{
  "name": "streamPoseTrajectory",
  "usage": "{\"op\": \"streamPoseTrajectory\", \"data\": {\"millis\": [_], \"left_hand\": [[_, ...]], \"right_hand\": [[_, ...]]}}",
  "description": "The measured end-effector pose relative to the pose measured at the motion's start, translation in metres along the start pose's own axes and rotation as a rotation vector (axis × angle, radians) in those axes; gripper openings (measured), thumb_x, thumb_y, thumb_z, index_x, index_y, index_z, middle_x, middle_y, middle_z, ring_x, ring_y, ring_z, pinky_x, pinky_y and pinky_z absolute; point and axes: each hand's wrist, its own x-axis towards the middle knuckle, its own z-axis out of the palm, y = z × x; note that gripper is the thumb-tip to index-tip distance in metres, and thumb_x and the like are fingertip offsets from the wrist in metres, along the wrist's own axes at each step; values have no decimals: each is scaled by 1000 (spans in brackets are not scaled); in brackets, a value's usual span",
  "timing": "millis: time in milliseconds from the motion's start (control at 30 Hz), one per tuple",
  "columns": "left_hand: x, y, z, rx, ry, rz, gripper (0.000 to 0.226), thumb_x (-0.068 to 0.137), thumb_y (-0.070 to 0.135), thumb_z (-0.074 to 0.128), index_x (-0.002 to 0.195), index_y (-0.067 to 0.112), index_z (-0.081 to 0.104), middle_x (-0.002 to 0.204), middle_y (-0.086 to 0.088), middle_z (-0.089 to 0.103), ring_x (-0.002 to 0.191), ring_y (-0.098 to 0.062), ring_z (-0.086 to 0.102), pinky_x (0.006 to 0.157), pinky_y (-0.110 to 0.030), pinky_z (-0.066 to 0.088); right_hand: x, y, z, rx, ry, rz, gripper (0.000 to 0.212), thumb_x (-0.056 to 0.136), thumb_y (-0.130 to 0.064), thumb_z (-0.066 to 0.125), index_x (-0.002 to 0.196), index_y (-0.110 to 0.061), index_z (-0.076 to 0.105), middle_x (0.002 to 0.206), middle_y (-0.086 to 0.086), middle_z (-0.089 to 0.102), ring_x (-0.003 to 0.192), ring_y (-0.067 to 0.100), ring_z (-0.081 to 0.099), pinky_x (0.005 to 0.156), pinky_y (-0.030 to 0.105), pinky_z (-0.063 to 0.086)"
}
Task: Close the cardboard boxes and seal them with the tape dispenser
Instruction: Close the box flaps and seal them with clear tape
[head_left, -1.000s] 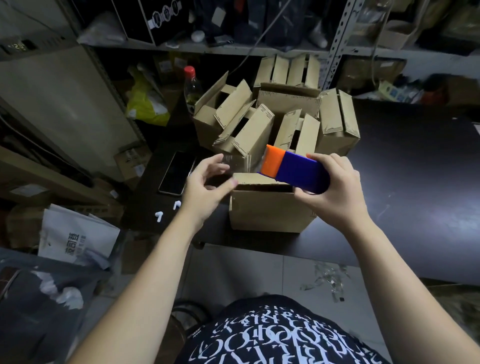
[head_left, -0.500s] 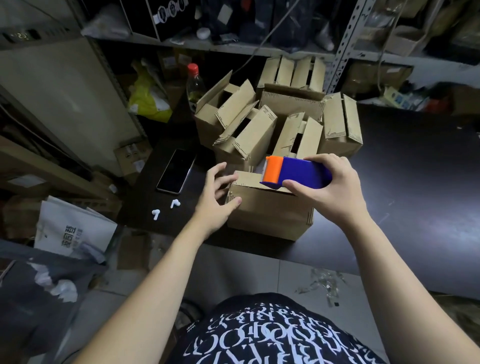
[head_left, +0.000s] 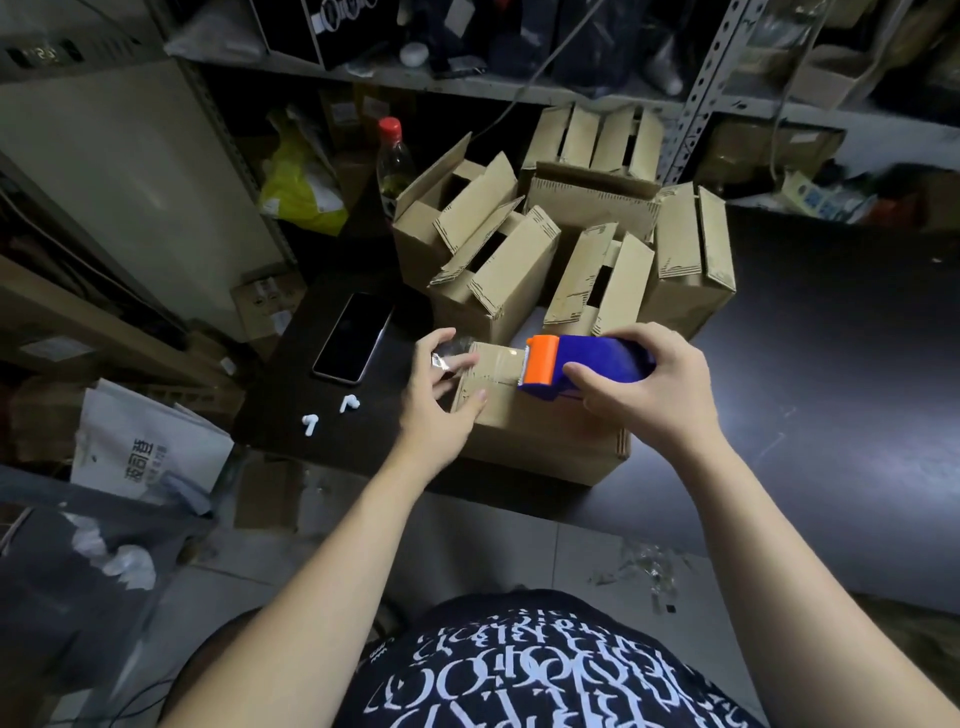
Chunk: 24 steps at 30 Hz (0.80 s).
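While my right hand (head_left: 660, 400) grips the tape dispenser (head_left: 597, 358) on top of the closed box (head_left: 535, 436) at the bench (head_left: 805, 389) edge, my left hand (head_left: 434, 415) spreads its fingers (head_left: 439, 340) over the box's left end. I judge this pins the tape (head_left: 498, 358) so the strip lays taut.

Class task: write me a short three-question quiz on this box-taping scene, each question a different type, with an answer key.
1. Which hand grips the tape dispenser? A. left B. right C. neither
2. True or false: the top flaps of the front box are closed.
3. Fill in: ___ white earbuds lie near the phone.
Key: 1 B, the right hand; 2 true; 3 two.
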Motion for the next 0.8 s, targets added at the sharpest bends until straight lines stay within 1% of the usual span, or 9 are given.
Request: {"op": "streamPoseTrajectory", "data": {"millis": [100, 233, 333, 400, 467, 500, 667, 733, 800], "left_hand": [[-1, 0, -1, -31, -4, -26, 81, 86, -1, 78, 141, 40, 36, 131, 15, 66, 125, 1, 59, 104, -13, 46], [-1, 4, -1, -114, -20, -94, 81, 86, -5, 77, 142, 36, 36, 139, 8, 63, 127, -9, 62, 107, -25, 50], [-1, 6, -1, -114, -38, -110, 82, 86, -8, 75, 140, 38, 36, 142, 8, 61, 130, -5, 59, 111, -32, 49], [1, 9, -3, -60, -83, -112, 80, 87, -6, 75, 139, 39, 35, 133, 30, 60, 132, -4, 56, 113, -36, 48], [4, 11, -5, 28, -116, -69, 76, 88, -1, 76, 141, 34, 34, 118, 56, 50, 138, -9, 49, 114, -38, 43], [5, 11, -7, 59, -121, -51, 75, 89, 1, 76, 143, 31, 34, 115, 61, 45, 139, -10, 47, 114, -37, 40], [3, 6, -5, 0, -75, -108, 77, 88, 2, 77, 143, 33, 33, 126, 42, 54, 127, -6, 57, 99, -23, 45], [3, 3, -4, -65, -73, -137, 74, 87, -2, 76, 140, 31, 37, 134, 32, 57, 125, -3, 59, 100, -24, 49], [4, 1, -6, -169, -75, -180, 66, 87, -6, 73, 137, 26, 43, 139, 15, 62, 124, -4, 62, 101, -32, 53]], "right_hand": [[3, 2, -3, 9, -27, 23, 51, 72, -56, 90, 108, -27, 70, 104, -9, 70, 101, 15, 63, 82, 43, 61], [2, -1, 0, 2, -30, 10, 52, 70, -57, 90, 108, -25, 71, 102, -10, 70, 101, 14, 63, 82, 42, 60], [0, -2, 3, -29, -27, 1, 54, 71, -58, 89, 109, -24, 72, 101, -12, 68, 100, 14, 62, 82, 40, 59], [0, -2, 4, -31, -25, 2, 53, 71, -57, 89, 109, -24, 72, 101, -13, 67, 100, 13, 62, 82, 40, 59], [0, -1, 3, -25, -18, 10, 53, 71, -57, 89, 109, -24, 72, 102, -12, 69, 101, 13, 62, 82, 39, 59], [0, -1, 3, -22, -17, 15, 53, 71, -57, 89, 110, -24, 72, 103, -11, 70, 101, 13, 62, 82, 39, 59], [-1, -1, 3, -26, -17, 17, 53, 70, -56, 91, 108, -24, 73, 100, -11, 68, 99, 14, 62, 81, 37, 58], [-1, 0, 5, -53, -21, 4, 54, 70, -56, 90, 108, -23, 72, 99, -12, 66, 98, 14, 60, 78, 28, 54], [-1, 1, 6, -80, -20, 1, 55, 70, -56, 90, 109, -22, 72, 98, -12, 65, 97, 13, 59, 74, 19, 46]]}}
